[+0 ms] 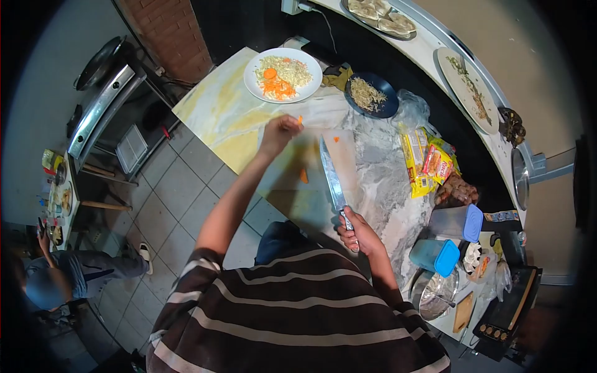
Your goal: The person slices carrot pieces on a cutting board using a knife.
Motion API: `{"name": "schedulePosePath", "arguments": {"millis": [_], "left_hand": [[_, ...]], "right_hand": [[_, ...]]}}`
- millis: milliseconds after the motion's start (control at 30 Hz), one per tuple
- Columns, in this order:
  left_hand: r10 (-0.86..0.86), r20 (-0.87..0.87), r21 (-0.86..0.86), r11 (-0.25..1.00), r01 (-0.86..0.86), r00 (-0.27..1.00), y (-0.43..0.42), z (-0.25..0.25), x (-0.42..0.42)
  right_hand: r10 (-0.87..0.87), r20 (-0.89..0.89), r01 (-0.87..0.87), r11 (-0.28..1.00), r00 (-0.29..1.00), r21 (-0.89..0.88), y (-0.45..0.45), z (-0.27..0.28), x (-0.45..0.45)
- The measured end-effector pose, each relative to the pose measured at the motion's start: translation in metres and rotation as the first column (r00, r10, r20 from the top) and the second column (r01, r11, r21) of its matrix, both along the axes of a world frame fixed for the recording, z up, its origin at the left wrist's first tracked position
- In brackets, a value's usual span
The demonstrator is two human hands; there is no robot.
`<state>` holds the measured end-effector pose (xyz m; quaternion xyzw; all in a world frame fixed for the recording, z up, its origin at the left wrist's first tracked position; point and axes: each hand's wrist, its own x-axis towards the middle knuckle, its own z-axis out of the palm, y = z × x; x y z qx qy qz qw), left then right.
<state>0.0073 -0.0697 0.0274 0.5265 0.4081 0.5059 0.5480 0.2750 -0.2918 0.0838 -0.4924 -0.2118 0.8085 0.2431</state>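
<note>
My right hand (360,231) is wrapped round the handle of a large kitchen knife (332,176), its blade pointing away from me over a pale cutting board (346,163). Pinched in the fingers of my left hand (280,133) is a small piece of carrot (300,120), raised left of the blade. One carrot bit (336,140) lies on the board beside the knife tip; another carrot piece (304,176) lies left of the blade. Beyond my left hand, a white plate (250,79) bears shredded cabbage (292,67), grated carrot (278,89) and a round carrot slice (269,73).
A dark bowl (388,107) of pale shreds stands at the back. Along the right are yellow packets (418,163), blue-lidded containers (446,257) and a metal bowl (425,292). A raised shelf holds an oval plate (453,93). Another person (81,273) is at the far left.
</note>
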Motion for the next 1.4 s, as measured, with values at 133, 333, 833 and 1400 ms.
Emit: {"name": "schedulePosePath", "arguments": {"millis": [133, 333, 833, 1400], "left_hand": [[0.199, -0.509, 0.211, 0.972, -0.103, 0.838, 0.073, 0.031, -0.027], [0.350, -0.700, 0.398, 0.915, -0.067, 0.623, 0.119, 0.032, -0.041], [0.302, -0.729, 0.363, 0.931, -0.026, 0.615, -0.150, -0.019, 0.021], [0.506, -0.689, 0.459, 0.859, -0.229, 0.519, -0.149, -0.031, 0.046]], "right_hand": [[-0.014, -0.045, 0.013, 1.000, 0.999, -0.026, -0.004, -0.007, 0.009], [-0.082, -0.042, 0.081, 0.996, 0.996, -0.027, -0.030, -0.018, 0.023], [0.003, 0.294, -0.106, 0.936, 0.956, 0.337, -0.020, -0.064, 0.012], [-0.076, 0.579, -0.240, 0.860, 0.812, 0.451, -0.029, -0.075, -0.009]]}}
